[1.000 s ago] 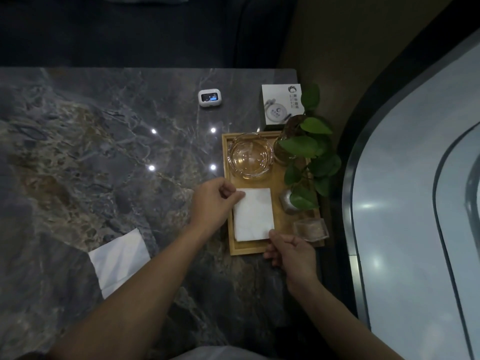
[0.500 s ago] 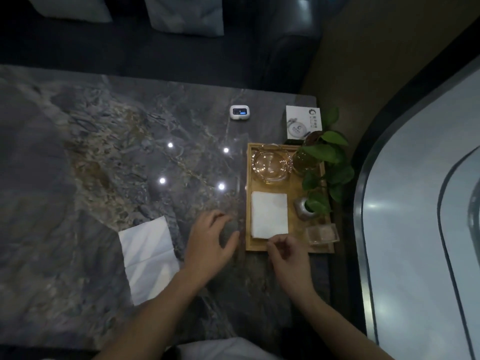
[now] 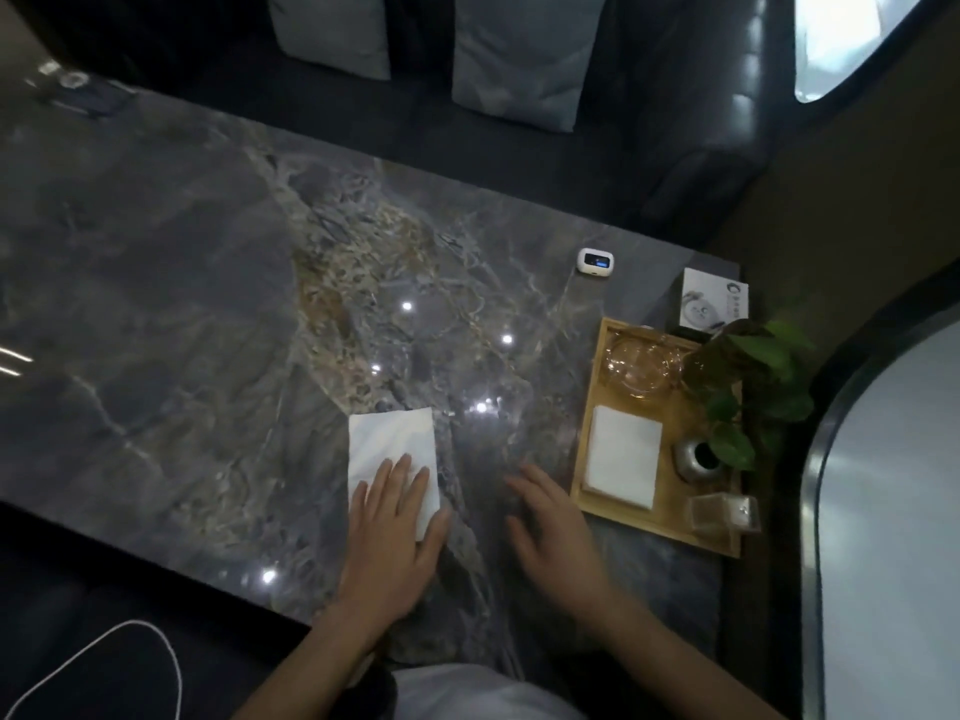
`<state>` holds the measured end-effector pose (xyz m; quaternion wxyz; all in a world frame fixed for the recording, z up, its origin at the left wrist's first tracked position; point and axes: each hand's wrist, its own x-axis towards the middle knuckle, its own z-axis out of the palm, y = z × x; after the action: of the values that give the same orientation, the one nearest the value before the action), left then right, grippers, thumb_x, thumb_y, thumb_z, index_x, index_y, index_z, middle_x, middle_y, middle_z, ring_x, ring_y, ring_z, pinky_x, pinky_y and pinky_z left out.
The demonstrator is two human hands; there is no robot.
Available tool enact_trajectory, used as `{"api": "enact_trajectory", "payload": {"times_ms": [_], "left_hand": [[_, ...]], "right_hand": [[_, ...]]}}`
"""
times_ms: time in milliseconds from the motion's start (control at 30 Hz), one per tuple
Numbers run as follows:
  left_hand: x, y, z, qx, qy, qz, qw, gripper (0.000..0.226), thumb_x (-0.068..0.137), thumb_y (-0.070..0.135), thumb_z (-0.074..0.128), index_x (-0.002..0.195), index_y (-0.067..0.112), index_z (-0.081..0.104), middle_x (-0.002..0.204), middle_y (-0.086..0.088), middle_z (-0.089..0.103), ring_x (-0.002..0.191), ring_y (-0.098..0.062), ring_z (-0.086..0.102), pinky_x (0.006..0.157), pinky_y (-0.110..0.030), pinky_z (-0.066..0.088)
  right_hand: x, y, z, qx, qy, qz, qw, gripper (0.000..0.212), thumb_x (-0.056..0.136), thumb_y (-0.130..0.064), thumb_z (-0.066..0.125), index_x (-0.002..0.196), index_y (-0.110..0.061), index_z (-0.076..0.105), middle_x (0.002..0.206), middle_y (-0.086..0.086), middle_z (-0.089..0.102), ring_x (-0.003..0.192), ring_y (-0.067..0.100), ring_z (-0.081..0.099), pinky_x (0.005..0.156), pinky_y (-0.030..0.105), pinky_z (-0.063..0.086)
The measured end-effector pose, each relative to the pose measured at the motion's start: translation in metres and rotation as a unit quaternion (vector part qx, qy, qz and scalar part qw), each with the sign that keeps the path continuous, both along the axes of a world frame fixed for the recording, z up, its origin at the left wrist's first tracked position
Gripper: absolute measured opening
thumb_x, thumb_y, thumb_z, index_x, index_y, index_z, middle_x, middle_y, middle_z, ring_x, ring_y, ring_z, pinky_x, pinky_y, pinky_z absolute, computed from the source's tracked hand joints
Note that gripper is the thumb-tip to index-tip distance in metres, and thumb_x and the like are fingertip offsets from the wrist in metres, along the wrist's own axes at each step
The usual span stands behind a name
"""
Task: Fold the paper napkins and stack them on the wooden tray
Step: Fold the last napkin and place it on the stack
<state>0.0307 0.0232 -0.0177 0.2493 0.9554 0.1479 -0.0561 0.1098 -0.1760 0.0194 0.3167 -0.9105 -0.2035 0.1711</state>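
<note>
Item one: our left hand (image 3: 393,517), laid flat with fingers spread on the near end of an unfolded paper napkin (image 3: 390,444). The grip is fully splayed and pinches nothing; it only presses the sheet down.

Item two: that napkin, white, lying on the grey marbled worktop (image 3: 208,330), its far end free of the hand.

Item three: our right hand (image 3: 550,522), spread and empty, blurred, just beside the near left corner of the wooden tray (image 3: 655,528). We cannot tell whether it touches the worktop.

Item four: the tray, at the right end of the worktop. On its left half lies a folded napkin (image 3: 623,456), square, flat and free of both hands.

Item five, also on the tray: a glass dish (image 3: 638,365) at the far end, a leafy plant (image 3: 753,387) in a small silver pot (image 3: 693,458) on the right side, and a clear box (image 3: 722,516) at the near right corner.

Item six, beyond the tray on the worktop: a small white device (image 3: 596,261) and a white printed card (image 3: 714,304).
</note>
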Motion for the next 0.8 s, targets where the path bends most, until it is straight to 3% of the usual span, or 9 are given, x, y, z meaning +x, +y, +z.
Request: {"api": "enact_trajectory", "payload": {"times_ms": [133, 233, 433, 533, 600, 700, 800], "left_hand": [[-0.020, 0.012, -0.008, 0.002, 0.012, 0.042, 0.999, 0.086, 0.089, 0.067, -0.010, 0.155, 0.023, 0.024, 0.166, 0.003, 0.009, 0.152, -0.013, -0.002, 0.123, -0.043, -0.002], [-0.032, 0.019, -0.015, 0.028, 0.036, 0.034, 0.998, 0.084, 0.089, 0.065, -0.011, 0.156, 0.023, 0.018, 0.165, 0.003, 0.004, 0.151, -0.012, -0.002, 0.122, -0.042, -0.003], [-0.048, 0.028, -0.027, 0.050, 0.055, 0.004, 0.997, 0.064, 0.096, 0.047, 0.030, 0.153, 0.018, 0.030, 0.163, -0.004, 0.022, 0.150, -0.019, 0.013, 0.120, -0.040, 0.002], [-0.051, 0.029, -0.025, 0.047, 0.037, 0.000, 0.998, 0.058, 0.093, 0.043, 0.039, 0.143, 0.017, 0.048, 0.155, -0.007, 0.041, 0.144, -0.021, 0.027, 0.118, -0.039, 0.007], [-0.051, 0.027, -0.024, 0.038, 0.006, 0.003, 0.999, 0.049, 0.094, 0.042, 0.040, 0.130, 0.018, 0.063, 0.144, -0.007, 0.056, 0.135, -0.025, 0.045, 0.114, -0.041, 0.019], [-0.054, 0.022, -0.025, 0.030, -0.044, 0.005, 0.999, 0.045, 0.099, 0.042, 0.036, 0.110, 0.022, 0.074, 0.130, -0.006, 0.067, 0.124, -0.024, 0.058, 0.105, -0.040, 0.033], [-0.056, 0.021, -0.028, 0.028, -0.090, 0.006, 0.996, 0.028, 0.090, 0.032, 0.050, 0.097, 0.023, 0.076, 0.120, -0.005, 0.071, 0.115, -0.023, 0.062, 0.099, -0.037, 0.038]], "right_hand": [[-0.005, 0.019, -0.005, -0.048, -0.007, 0.079, 0.996, 0.053, 0.093, -0.028, 0.055, 0.145, -0.024, 0.044, 0.156, -0.004, 0.035, 0.143, 0.013, 0.032, 0.116, 0.022, 0.019], [-0.011, 0.034, -0.017, -0.049, -0.018, 0.144, 0.988, 0.052, 0.092, -0.028, 0.049, 0.144, -0.018, 0.046, 0.156, 0.003, 0.038, 0.143, 0.020, 0.035, 0.118, 0.040, 0.031], [-0.021, 0.056, -0.035, -0.091, -0.057, 0.227, 0.968, 0.061, 0.086, -0.031, 0.032, 0.144, -0.015, 0.044, 0.157, 0.007, 0.034, 0.147, 0.026, 0.028, 0.118, 0.043, 0.012], [-0.023, 0.059, -0.040, -0.110, -0.090, 0.228, 0.963, 0.049, 0.083, -0.029, 0.044, 0.128, -0.017, 0.057, 0.148, 0.007, 0.049, 0.139, 0.027, 0.043, 0.113, 0.048, 0.034], [-0.023, 0.059, -0.043, -0.102, -0.104, 0.217, 0.965, 0.036, 0.081, -0.029, 0.055, 0.115, -0.019, 0.063, 0.140, 0.005, 0.057, 0.133, 0.026, 0.049, 0.105, 0.044, 0.045], [-0.024, 0.059, -0.045, -0.091, -0.122, 0.202, 0.968, 0.022, 0.078, -0.030, 0.064, 0.098, -0.021, 0.068, 0.128, 0.003, 0.064, 0.124, 0.025, 0.057, 0.095, 0.037, 0.050], [-0.027, 0.055, -0.048, -0.081, -0.139, 0.196, 0.967, 0.007, 0.078, -0.025, 0.066, 0.081, -0.019, 0.068, 0.110, 0.002, 0.068, 0.109, 0.025, 0.063, 0.086, 0.034, 0.052]]}}
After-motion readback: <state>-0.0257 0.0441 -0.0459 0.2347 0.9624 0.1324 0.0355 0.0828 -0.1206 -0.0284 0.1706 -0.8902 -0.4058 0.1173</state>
